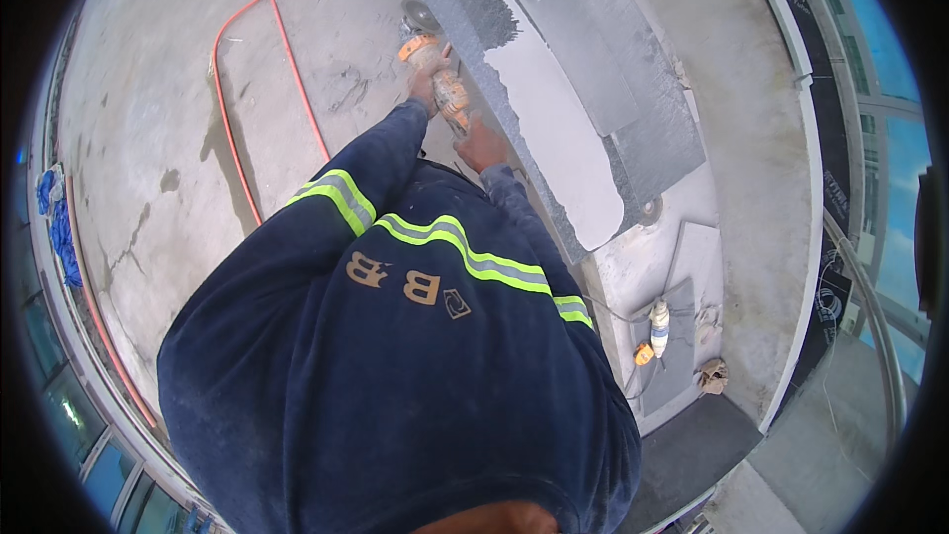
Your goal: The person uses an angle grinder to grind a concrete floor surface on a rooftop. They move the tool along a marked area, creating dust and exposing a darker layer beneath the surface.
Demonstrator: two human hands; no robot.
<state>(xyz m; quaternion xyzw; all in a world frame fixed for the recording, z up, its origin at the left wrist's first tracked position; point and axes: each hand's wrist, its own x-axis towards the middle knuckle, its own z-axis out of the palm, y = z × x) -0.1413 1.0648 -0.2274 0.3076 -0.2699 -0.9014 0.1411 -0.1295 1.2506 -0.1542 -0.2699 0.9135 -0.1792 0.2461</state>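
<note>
An orange and grey angle grinder (450, 91) is held low beside the edge of a long grey stone slab (479, 79), its round disc (419, 15) toward the top of the view. My left hand (425, 84) is closed round the grinder's front part, near the disc. My right hand (480, 146) is closed round its rear end, nearer my body. A white, ragged-edged patch (559, 148) covers part of the slab's top, beside darker grey stone pieces (593, 59). I cannot tell whether the disc touches the slab.
Red hoses (284, 40) cross the concrete floor (148, 138) on the left, near a blue bundle (61, 227). At right lie a cable connector (655, 331) on a step and a crumpled brown item (714, 376). A concrete ledge (741, 188), railing (880, 316) and glass panes edge the view.
</note>
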